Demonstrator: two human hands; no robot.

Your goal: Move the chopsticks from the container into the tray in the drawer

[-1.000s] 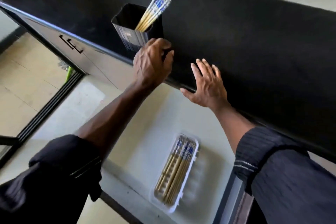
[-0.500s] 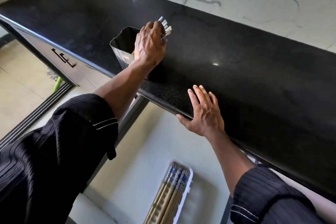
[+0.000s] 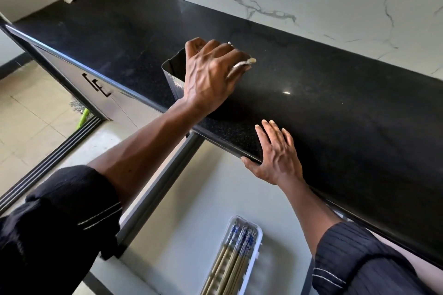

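No writing is legible. The left hand (image 3: 211,76) grips chopsticks (image 3: 242,64) over the container (image 3: 173,76) near the counter's (image 3: 335,108) front edge. The right hand (image 3: 275,155) lies flat, fingers spread, on that edge; more chopsticks fill the tray (image 3: 257,246).

Black countertop (image 3: 335,108) with dark container (image 3: 173,76).

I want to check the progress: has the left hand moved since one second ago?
Yes. The left hand went from the near side of the container up over its top and now closes on the chopsticks.
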